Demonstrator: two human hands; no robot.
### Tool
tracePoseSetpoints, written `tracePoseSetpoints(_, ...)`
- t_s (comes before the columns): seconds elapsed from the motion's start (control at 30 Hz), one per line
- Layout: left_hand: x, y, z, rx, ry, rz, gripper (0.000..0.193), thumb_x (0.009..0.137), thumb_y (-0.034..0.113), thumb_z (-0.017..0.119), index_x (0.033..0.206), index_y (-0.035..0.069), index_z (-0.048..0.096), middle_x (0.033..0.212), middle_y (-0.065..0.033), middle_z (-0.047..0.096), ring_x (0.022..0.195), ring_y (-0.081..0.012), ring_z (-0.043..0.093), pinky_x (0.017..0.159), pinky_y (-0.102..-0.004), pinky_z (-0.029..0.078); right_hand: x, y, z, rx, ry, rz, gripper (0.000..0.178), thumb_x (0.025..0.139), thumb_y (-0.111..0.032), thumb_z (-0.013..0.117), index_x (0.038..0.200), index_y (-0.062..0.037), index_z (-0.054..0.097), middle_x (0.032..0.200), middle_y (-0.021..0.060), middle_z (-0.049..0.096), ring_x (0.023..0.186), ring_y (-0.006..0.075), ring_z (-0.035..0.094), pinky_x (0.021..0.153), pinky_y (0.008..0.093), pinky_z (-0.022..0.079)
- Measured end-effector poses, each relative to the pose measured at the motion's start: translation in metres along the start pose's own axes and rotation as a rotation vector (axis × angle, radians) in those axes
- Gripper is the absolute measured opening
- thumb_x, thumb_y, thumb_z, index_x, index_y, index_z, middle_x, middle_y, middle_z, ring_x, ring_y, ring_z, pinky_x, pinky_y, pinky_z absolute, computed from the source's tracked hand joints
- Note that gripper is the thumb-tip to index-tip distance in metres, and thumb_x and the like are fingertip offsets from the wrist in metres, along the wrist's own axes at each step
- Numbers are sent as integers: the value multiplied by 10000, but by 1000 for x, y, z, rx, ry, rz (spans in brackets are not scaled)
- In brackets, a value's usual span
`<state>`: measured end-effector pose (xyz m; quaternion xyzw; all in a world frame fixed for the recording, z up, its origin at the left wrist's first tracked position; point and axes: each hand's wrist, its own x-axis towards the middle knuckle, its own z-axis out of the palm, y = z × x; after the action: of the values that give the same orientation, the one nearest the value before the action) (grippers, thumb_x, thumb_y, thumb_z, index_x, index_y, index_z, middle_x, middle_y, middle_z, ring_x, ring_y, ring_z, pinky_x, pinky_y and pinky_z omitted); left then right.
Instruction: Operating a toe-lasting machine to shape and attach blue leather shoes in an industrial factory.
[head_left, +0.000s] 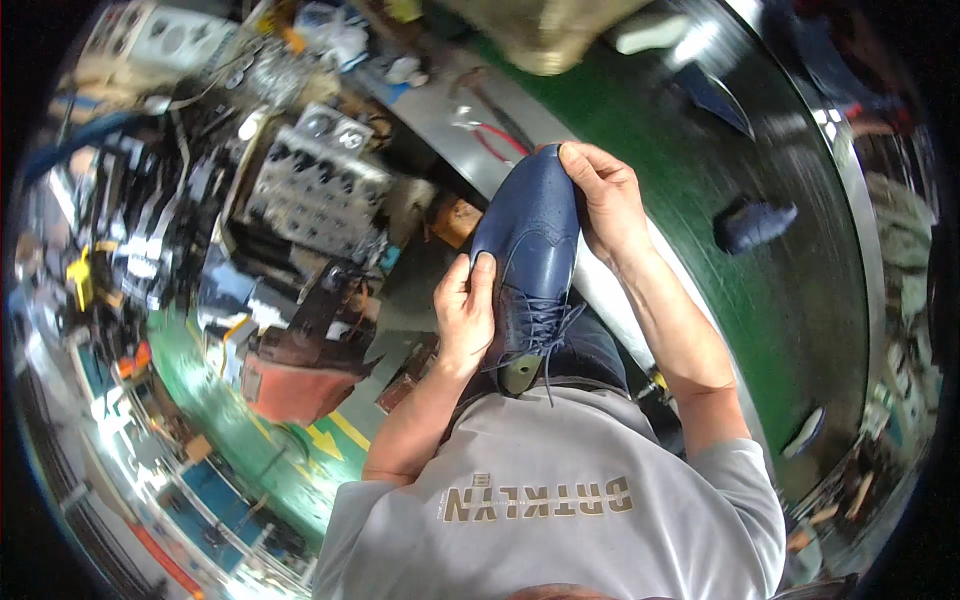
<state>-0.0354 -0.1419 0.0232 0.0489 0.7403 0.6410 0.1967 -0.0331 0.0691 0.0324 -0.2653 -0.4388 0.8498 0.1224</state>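
Note:
A dark blue lace-up dress shoe (532,225) lies across my lap, its toe pointing away from me and its laced opening toward my body. My left hand (466,312) grips the shoe's left side, with the thumb on the upper near the middle. Up at the toe, my right hand (606,200) pinches the right front edge between thumb and fingers. The dark laces (540,325) are tied and hang loose at the ends. A greenish piece with a small hole (518,373) shows in the heel opening. The sole is hidden underneath.
Beyond the shoe, pliers with red handles (492,140) and a hammer (485,95) lie on a metal bench edge. On the right, a green conveyor belt (690,200) carries another blue shoe (755,225). A metal block with rows of holes (315,190) stands at left, above a reddish machine part (295,385).

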Motion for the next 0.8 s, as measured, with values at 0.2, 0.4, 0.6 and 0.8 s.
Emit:
tracePoseSetpoints(0.2,-9,40,-112,147,253,92,282,1016,207,537,800,26,565,733,81,453,685,-26,362,594,-207,329,15,11,156,-223,-283,-104,226,972,-247,613,909,-31,640,809,-32,607,711,39,510,635,209,424)
tracePoseSetpoints(0.4,-17,79,-219,-215,446,122,235,1022,192,514,901,7,593,789,66,515,710,-22,414,629,-190,360,20,51,294,-524,-429,-514,320,1009,-317,537,887,-31,615,776,-52,557,680,38,461,635,227,413)
tracePoseSetpoints(0.6,-2,116,-285,-144,1165,62,246,1033,181,478,1005,-16,622,842,22,595,737,-42,503,664,-211,433,-7,77,441,-248,-672,15,363,1036,-327,457,833,-60,596,715,-41,474,685,58,439,660,227,394)
tracePoseSetpoints(0.8,-11,120,-402,-466,730,130,274,1040,203,451,1095,-12,611,960,-28,654,799,-67,599,730,-233,506,-3,144,478,-149,-767,103,438,1044,-400,409,770,-104,580,666,-55,504,568,44,404,529,204,324)
